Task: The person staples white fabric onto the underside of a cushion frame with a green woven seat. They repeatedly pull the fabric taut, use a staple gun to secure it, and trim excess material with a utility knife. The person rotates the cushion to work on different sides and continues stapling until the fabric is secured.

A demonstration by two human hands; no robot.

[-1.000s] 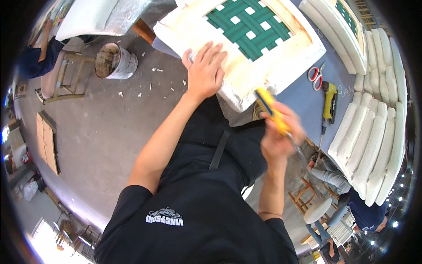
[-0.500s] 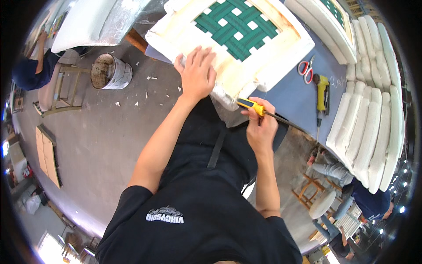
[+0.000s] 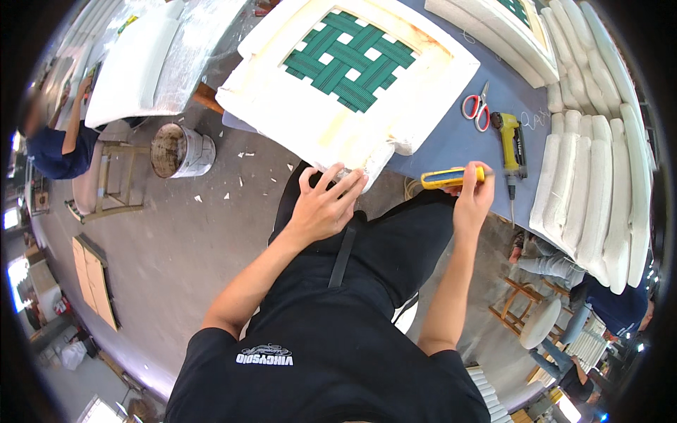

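The left hand [image 3: 326, 204] is pressing, fingers spread and grasping nothing, on the near corner of the foam frame [image 3: 310, 120], which is lying on the blue worktop [image 3: 451, 134] and overhanging its near edge. Green webbing [image 3: 349, 60] is showing, woven, through the frame's square middle. The right hand [image 3: 474, 201] is gripping a yellow knife [image 3: 451, 177] by its handle, the tool lying level just off the worktop's near edge, to the right of the frame's corner and apart from it. Further in on the worktop, red-handled scissors [image 3: 477, 108] are lying beside a yellow stapler [image 3: 512, 141], both to the right of the frame. White cushions [image 3: 585, 183] are stacking along the worktop's right edge. Down on the floor [image 3: 176, 240] to the left, a bucket [image 3: 180, 150] is standing near a wooden stool [image 3: 106, 180], with white scraps scattered about it. Another person in blue [image 3: 56, 144] is working at the far left.
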